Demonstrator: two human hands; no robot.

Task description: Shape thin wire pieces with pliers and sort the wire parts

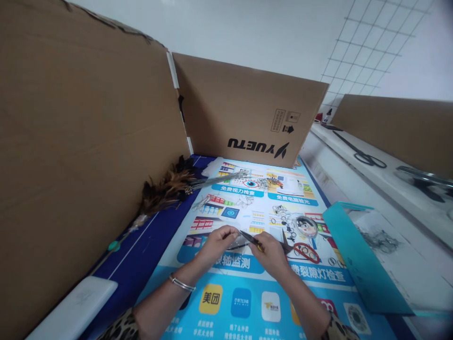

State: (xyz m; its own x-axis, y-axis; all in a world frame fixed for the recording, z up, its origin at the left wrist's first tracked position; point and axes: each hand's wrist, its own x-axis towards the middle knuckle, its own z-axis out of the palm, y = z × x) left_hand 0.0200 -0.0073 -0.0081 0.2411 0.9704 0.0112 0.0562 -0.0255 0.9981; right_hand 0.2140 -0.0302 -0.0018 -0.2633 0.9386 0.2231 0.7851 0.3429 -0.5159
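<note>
My left hand (219,243) is closed, thumb and fingers pinched together at the tip of the pliers. Whatever sits in that pinch is too small to make out. My right hand (272,255) wraps around dark long-nosed pliers (249,237) with a bit of yellow on the handle, their jaws pointing toward my left fingers. Just right of that hand lie scissors (307,253) with red handles. Behind them is a round clear dish (306,227) with small pieces in it. Small dark rings and bits (283,218) are scattered to its left.
Brown feathers (166,185) and a bundle of thin wires (221,178) lie at the left back. Cardboard panels (244,108) wall the left and far sides. A teal folder (357,259) stands right, beside a ledge with black scissors (364,157). A white object (81,307) lies front left.
</note>
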